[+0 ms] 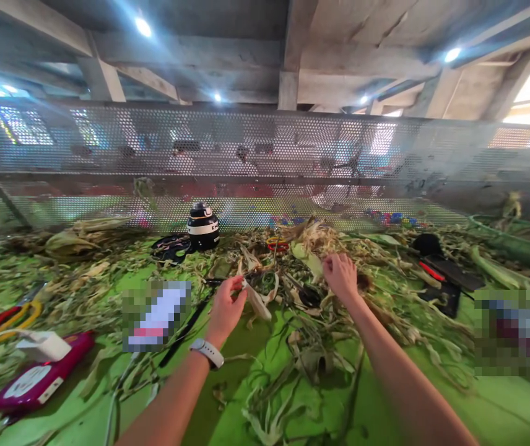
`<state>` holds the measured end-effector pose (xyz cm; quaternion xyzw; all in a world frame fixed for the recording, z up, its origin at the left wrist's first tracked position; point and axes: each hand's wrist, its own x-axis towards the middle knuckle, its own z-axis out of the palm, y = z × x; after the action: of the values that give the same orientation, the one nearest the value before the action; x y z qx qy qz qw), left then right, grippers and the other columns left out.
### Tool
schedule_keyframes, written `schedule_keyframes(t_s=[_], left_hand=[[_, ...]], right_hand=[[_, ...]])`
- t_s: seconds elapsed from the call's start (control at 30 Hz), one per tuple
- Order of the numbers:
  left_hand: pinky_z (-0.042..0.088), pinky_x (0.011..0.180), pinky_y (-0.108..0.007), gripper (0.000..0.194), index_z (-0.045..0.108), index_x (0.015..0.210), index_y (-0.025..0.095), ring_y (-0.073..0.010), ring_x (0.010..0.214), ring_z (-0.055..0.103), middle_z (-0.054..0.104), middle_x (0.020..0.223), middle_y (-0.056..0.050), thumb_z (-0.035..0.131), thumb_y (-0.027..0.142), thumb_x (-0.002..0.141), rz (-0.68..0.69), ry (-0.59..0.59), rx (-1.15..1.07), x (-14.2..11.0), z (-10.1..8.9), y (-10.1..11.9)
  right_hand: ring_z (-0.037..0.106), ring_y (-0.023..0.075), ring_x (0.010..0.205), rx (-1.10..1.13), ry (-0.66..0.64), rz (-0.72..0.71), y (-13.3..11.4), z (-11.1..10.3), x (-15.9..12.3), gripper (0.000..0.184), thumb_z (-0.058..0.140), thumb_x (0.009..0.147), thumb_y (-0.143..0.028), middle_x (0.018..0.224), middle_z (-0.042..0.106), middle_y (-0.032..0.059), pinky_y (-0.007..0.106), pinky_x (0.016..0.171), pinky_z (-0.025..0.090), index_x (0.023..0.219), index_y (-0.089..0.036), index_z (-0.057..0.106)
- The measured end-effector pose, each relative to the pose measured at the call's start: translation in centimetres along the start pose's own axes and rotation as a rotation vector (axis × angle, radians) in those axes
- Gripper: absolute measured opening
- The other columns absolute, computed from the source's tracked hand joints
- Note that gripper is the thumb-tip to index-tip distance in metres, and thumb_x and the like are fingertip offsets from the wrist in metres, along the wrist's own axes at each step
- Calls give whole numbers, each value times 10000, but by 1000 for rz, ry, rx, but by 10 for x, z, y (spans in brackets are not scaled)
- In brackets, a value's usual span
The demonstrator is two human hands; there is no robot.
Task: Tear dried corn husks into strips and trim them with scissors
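My left hand [226, 305], with a white watch [207, 352] on its wrist, is closed on a pale dry corn husk piece [256, 301] above the green table [246, 347]. My right hand [339, 275] is closed in a pinch on a strip of husk [310, 261] at the edge of a heap of dried leaves [321, 244]. The two hands are about a hand's width apart, over scattered husks.
A black and white camera [202, 226] and a dark lens cap [171, 246] sit at the back. A magenta power bank [37, 381] with a white plug lies at left, near red and yellow scissors [0, 319]. A perforated metal screen [265, 161] closes the far side. Black tools [441, 272] lie right.
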<state>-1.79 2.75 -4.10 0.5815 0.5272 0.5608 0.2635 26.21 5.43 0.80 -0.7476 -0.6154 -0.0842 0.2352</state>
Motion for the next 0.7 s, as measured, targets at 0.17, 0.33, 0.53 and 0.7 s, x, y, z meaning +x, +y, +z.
schedule_keyframes(t_s=[0.17, 0.33, 0.53, 0.7], left_hand=[[544, 798, -372, 310, 652, 928, 199, -236, 871, 676, 711, 936, -86, 681, 328, 648, -40, -253, 12, -9, 4, 6], [542, 794, -363, 184, 680, 827, 228, -233, 817, 687, 725, 876, -61, 651, 305, 663, -13, -287, 71, -12, 3, 15], [527, 826, -374, 256, 668, 899, 221, -223, 830, 671, 713, 932, -59, 624, 371, 696, -3, -118, 36, -9, 1, 15], [513, 860, -382, 389, 631, 984, 182, -238, 953, 645, 686, 1035, -101, 658, 406, 667, -57, -94, -96, -4, 5, 16]], right_hand=[[515, 302, 1062, -76, -102, -103, -13, 4, -16, 328, 588, 821, -277, 1131, 595, 170, 387, 847, 370, 1125, -155, 574], [536, 268, 1003, 10, -9, -171, -22, 5, -20, 182, 474, 863, -175, 1043, 643, 132, 372, 851, 367, 962, -183, 627], [563, 211, 820, 473, 245, 28, -9, 9, -6, 177, 455, 807, -206, 893, 657, 78, 305, 750, 407, 863, -187, 622], [479, 146, 574, 1008, 213, 204, -16, 6, 13, 194, 581, 668, -388, 577, 514, -34, 248, 558, 380, 692, -198, 555]])
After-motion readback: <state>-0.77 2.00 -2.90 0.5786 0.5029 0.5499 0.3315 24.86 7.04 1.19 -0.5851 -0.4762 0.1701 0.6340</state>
